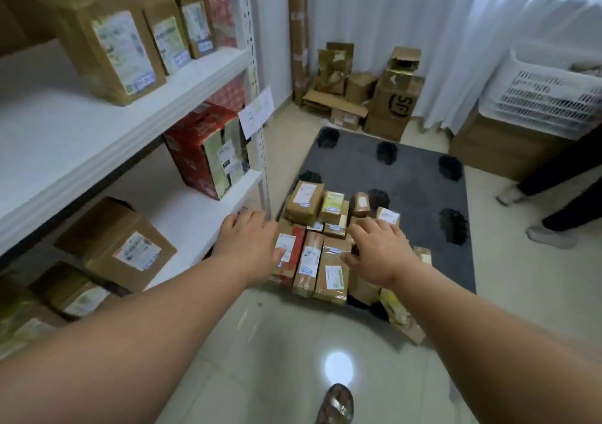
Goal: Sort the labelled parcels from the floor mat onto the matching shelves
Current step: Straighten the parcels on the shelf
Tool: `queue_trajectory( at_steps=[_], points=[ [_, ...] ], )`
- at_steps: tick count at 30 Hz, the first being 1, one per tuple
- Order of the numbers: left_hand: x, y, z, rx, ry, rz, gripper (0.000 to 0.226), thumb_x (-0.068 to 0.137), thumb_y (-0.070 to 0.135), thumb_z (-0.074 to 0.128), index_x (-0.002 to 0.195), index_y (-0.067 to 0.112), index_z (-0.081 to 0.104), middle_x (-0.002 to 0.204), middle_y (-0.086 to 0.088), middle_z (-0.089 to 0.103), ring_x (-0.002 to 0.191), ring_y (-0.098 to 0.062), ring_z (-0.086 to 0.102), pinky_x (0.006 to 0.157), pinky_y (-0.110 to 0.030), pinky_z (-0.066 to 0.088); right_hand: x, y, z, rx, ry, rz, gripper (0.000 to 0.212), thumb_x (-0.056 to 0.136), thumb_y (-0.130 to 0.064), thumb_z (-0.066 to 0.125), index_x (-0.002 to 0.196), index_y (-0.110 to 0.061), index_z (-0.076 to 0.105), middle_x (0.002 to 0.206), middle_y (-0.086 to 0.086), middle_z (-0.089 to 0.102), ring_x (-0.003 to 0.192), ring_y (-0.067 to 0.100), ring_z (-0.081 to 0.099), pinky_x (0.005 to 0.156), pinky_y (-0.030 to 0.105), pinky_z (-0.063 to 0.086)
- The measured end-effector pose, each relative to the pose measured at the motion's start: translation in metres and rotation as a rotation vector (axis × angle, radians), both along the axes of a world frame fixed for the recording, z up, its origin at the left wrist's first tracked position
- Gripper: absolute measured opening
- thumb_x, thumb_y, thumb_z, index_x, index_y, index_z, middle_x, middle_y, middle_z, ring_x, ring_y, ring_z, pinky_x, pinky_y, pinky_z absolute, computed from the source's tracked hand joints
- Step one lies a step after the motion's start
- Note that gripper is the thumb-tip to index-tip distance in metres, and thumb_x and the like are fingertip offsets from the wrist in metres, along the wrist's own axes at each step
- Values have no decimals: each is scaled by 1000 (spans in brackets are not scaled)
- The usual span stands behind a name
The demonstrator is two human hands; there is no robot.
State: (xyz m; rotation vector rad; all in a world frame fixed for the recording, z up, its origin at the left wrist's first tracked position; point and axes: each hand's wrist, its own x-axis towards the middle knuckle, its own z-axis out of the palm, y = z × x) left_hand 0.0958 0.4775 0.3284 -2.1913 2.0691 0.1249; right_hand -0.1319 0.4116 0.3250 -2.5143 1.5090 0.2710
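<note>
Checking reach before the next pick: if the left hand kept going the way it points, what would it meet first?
Probably the red-sided parcel just beyond the left hand at the mat's near-left corner; depth is unclear, so the gap can't be judged.

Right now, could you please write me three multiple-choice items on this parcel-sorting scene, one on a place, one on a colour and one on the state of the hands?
1. Where does the pile of parcels lie?
A. in the white basket
B. on the near corner of the floor mat
C. on the top shelf

2. What colour is the floor mat?
A. dark grey with black patches
B. red
C. plain white

3. What are the left hand and the right hand doing?
A. each grips a parcel
B. both are spread open over the pile
C. both rest on the shelf

Answers: 1 B, the boxes sit on the mat's corner beside the shelf unit; 2 A, grey cloth with black spots shows; 3 B, the fingers are spread and curl round nothing.
</note>
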Motion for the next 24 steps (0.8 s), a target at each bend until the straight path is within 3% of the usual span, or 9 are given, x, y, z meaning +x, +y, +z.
queue_trajectory(
  at_steps=[5, 13, 24],
  points=[
    [-38, -53, -39, 107, 43, 24, 53, 97, 52, 43, 142, 25, 38, 154, 0, 31, 143, -23, 24, 118, -43, 17, -47, -62, -33, 78, 67, -23, 52, 97, -50, 42, 142, -25, 41, 150, 3, 38, 141, 28, 29, 116, 46, 23],
    [-69, -108, -103, 226, 95, 26, 46, 95, 55, 43, 132, 28, 47, 142, 3, 43, 135, -21, 34, 113, -41, 22, -86, -111, -95, 270, 98, -120, 53, 98, -46, 43, 145, -24, 38, 147, 4, 39, 137, 28, 33, 112, 45, 26],
    [-96, -221, -166, 382, 118, -135, 49, 98, 49, 42, 140, 25, 42, 149, 0, 37, 138, -23, 32, 115, -43, 20, -122, -177, -165, 412, 130, -333, 55, 96, -41, 49, 146, -23, 37, 149, 4, 38, 138, 28, 31, 111, 42, 31]
  ],
)
